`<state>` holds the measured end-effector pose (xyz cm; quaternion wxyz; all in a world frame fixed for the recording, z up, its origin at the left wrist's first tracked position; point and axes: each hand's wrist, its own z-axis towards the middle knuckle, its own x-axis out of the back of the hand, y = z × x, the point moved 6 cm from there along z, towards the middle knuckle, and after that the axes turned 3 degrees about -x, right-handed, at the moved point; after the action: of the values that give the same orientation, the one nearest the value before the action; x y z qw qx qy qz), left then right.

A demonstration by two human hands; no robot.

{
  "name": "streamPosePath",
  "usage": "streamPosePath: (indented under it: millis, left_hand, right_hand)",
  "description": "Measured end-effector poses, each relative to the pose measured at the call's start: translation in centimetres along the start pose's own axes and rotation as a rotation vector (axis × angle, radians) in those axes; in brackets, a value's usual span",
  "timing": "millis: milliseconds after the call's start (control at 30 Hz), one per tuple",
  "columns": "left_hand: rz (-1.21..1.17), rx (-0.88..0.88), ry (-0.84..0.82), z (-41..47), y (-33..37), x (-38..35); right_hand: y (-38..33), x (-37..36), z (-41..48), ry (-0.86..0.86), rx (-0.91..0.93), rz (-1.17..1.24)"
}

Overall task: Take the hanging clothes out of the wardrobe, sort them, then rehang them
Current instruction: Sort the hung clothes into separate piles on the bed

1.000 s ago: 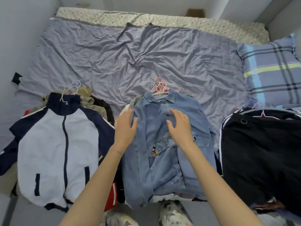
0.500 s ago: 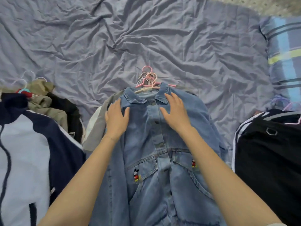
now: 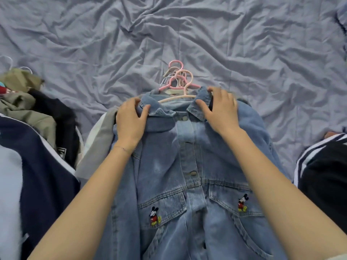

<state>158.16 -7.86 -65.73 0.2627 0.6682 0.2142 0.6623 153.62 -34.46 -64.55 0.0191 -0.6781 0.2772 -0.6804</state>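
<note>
1. The left hand (image 3: 130, 119) grips the left shoulder of a denim jacket (image 3: 169, 158). Its fingers curl over the edge and its thumb presses on the collar.
2. The right hand (image 3: 219, 109) holds the collar's right side, fingertips hooked over its top edge.
3. The jacket lies front-up from the centre down to 6 o'clock. It is faded light blue with metal buttons down the front. Each of its two flap chest pockets bears a small embroidered cartoon mouse.
4. Pink and pale hangers (image 3: 176, 81) poke from its collar toward 12 o'clock.
5. A grey garment (image 3: 97, 147) shows beneath it at 9 o'clock, on a wrinkled lilac bed sheet (image 3: 169, 34).
6. A navy and white jacket (image 3: 37, 166) lies farther out at 9 o'clock. A black garment with white stripes (image 3: 323, 175) lies at 3 o'clock.
</note>
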Motion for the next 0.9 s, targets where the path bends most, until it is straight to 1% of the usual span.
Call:
streamPosePath:
  millis: [133, 233, 333, 433, 633, 800, 900]
  left_hand:
    - [-0.147, -0.011, -0.043, -2.6, 0.5, 2.9]
    - [-0.258, 0.026, -0.087, -5.1, 1.8, 6.2]
    - [-0.313, 0.059, -0.122, -8.3, 3.3, 10.3]
    - [-0.341, 0.011, -0.155, -11.6, 5.6, 14.8]
    - [-0.338, -0.006, -0.147, -18.7, 9.4, 24.9]
    - [-0.328, -0.035, -0.098, -24.3, 12.4, 32.0]
    - [-0.304, -0.051, -0.052, -28.2, 13.8, 35.7]
  right_hand:
    - [-1.1, 3.3, -2.6, -0.045, 0.002, 0.084]
    - [-3.0, 7.2, -6.1, -0.024, 0.018, 0.17]
    - [-4.8, 11.5, -10.5, -0.01, -0.023, 0.247]
    - [-6.7, 16.0, -15.1, 0.004, -0.07, 0.289]
    - [-10.8, 23.9, -24.3, 0.036, -0.111, 0.309]
    - [-13.5, 29.7, -30.8, 0.055, -0.101, 0.358]
    - [-14.7, 32.7, -35.1, 0.074, -0.07, 0.342]
